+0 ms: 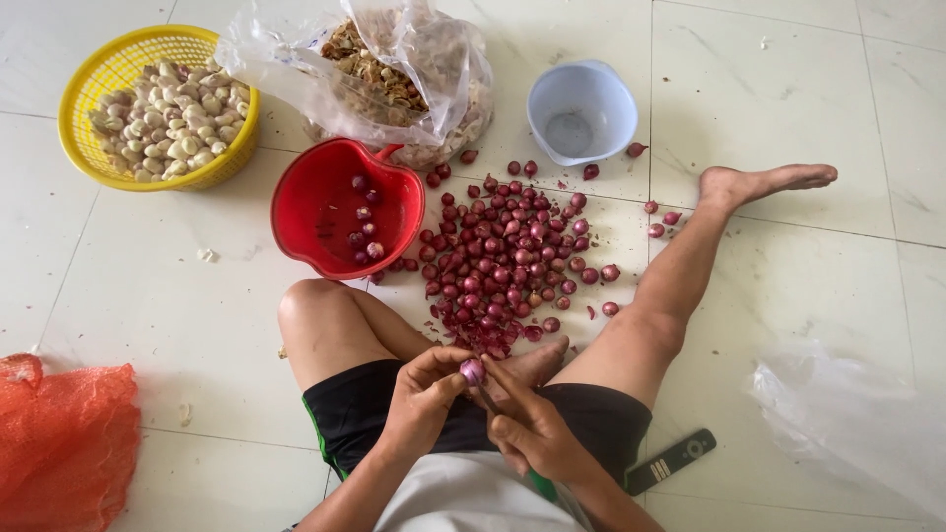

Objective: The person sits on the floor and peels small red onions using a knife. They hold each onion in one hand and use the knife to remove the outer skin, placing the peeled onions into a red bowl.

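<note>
We sat on a floor of pale glossy tiles (pixel 148 305), and our left hand (pixel 422 399) pinched a small round purple shallot (pixel 473 370) between thumb and fingertips, just above our lap. Our right hand (pixel 537 433) was curled tight around a knife with a green handle (pixel 539 484); its thin blade (pixel 488 398) touched the underside of the shallot.

At twelve o'clock from the hands lay a loose heap of shallots (pixel 503 261), smooth, reddish-purple, with papery scraps of skin at its near edge. At eleven o'clock stood a red plastic bowl (pixel 301 212), apple-shaped, holding a handful of peeled shallots. Beyond it, at twelve, a crinkled clear plastic bag (pixel 394 69) sagged open, filled with dry brown peelings. At one o'clock sat a pale blue plastic bowl (pixel 581 108), round with a small spout. Far off at ten o'clock, a yellow woven-look plastic basket (pixel 108 74) held a mound of creamy white garlic cloves (pixel 168 123). An orange mesh sack (pixel 64 443) lay at nine o'clock, a black remote control (pixel 670 460) at three.
</note>
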